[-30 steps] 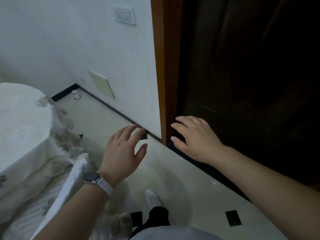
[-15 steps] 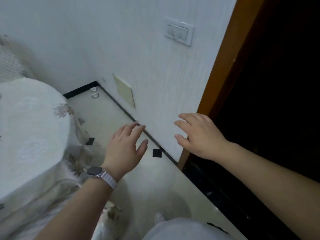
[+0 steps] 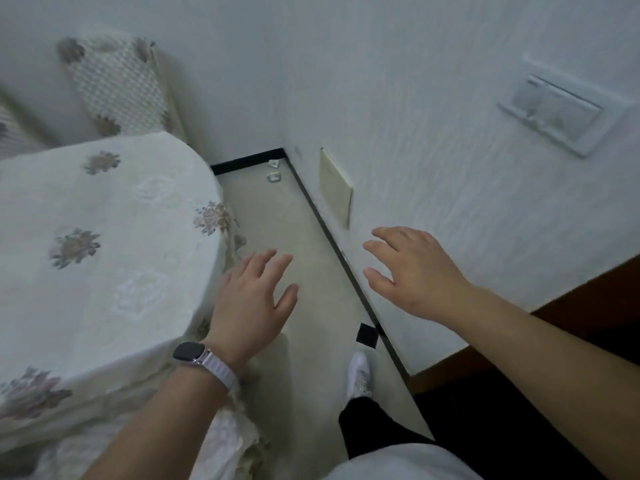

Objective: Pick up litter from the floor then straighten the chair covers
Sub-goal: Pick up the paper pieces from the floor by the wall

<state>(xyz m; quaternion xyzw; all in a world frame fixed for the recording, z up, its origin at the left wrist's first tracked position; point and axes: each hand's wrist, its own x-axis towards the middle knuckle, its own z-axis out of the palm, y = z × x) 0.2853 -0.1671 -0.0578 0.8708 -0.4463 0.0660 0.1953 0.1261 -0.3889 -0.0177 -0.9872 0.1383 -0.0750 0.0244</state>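
Note:
Two small pale scraps of litter lie on the floor in the far corner: one piece [image 3: 274, 177] and a second piece [image 3: 274, 163] right at the black skirting. My left hand [image 3: 254, 303], with a watch on its wrist, hovers open over the floor beside a chair draped in a white floral cover [image 3: 104, 251]. My right hand [image 3: 414, 271] is open too, fingers spread, held in front of the wall. Both hands hold nothing and are well short of the litter. Another covered chair back [image 3: 117, 84] leans against the wall at the far left.
A narrow strip of pale floor [image 3: 277, 230] runs between the covered chair and the white wall. A beige wall plate [image 3: 335, 188] sits low on the wall, a light switch [image 3: 554, 112] higher up. A dark doorway with a wooden frame [image 3: 571, 306] is at the right. My white shoe [image 3: 358, 374] stands on the floor.
The view has swung left, away from the dark doorway towards the corner. The litter now appears closer and nearer the middle. Both hands stay open and empty.

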